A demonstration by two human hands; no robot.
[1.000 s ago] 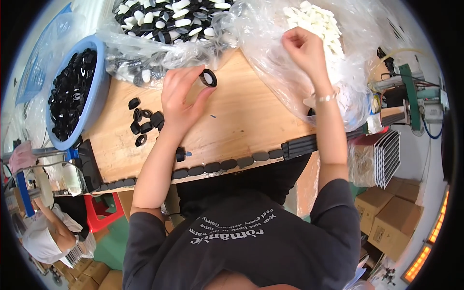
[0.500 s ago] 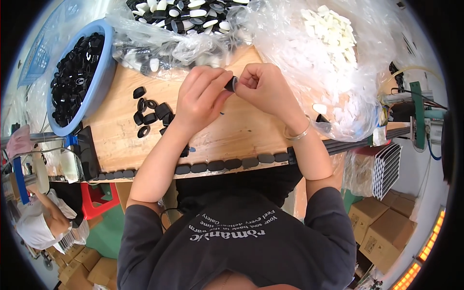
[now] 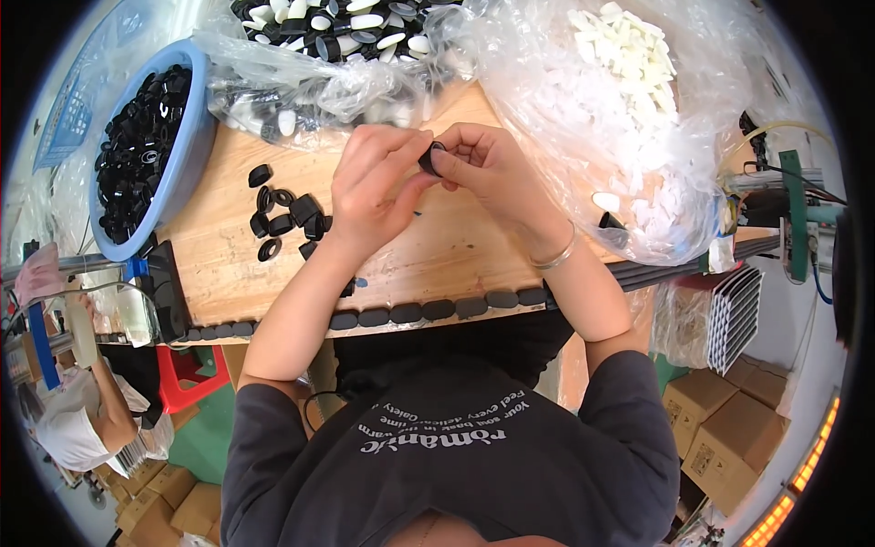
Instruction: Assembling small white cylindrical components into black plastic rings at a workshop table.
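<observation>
A small black oval cap [image 3: 428,159] is held up over the middle of the table, between the fingertips of both hands. My left hand [image 3: 372,187] pinches it from the left, fingers curled. My right hand [image 3: 497,173] meets it from the right, the thumb lying against the cap and the other fingers bent behind; both hands are closed on it. What sits inside the cap is hidden by the fingers. Left of my left hand, several loose black caps [image 3: 282,223] and rings lie scattered on the wooden table [image 3: 437,251].
At the left stands a blue basin [image 3: 202,137] full of black caps. Clear plastic bags behind hold mixed black and white pieces [image 3: 337,32] and white pieces [image 3: 629,55]. Black oval pieces [image 3: 437,310] line the front edge. Another person [image 3: 77,410] works at far left.
My right fingers have shifted from a tight pinch beside the cap to a looser hold, thumb against it. The cap has turned and moved slightly left. The person at far left has moved an arm.
</observation>
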